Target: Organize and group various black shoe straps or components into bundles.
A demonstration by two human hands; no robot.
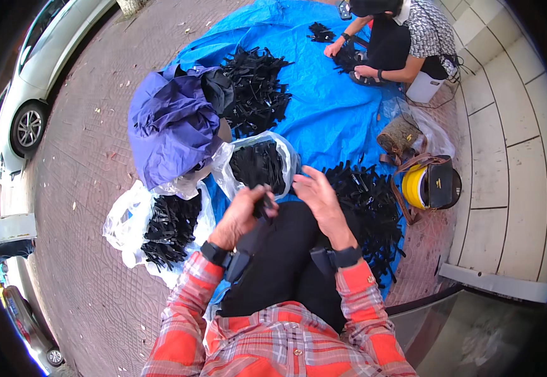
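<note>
My left hand (243,217) is closed around a small black strip (264,206), one of many like it; its exact kind is hard to make out. My right hand (322,204) is held up just to the right with its fingers apart and nothing in them. Both hands are above my lap. Just beyond them stands a clear plastic bag (223,166) filled with black strips (257,166). By my right forearm lies a loose heap of black strips (361,207), some with small silvery bits. Another heap (171,229) rests on white plastic at my left.
A blue tarp (330,119) covers the paving, with a far heap of strips (254,88). Purple cloth (173,125) bulges at the left. Another person (405,44) crouches far right, handling strips. A yellow container (415,187) with a dark bag stands near the tiled wall.
</note>
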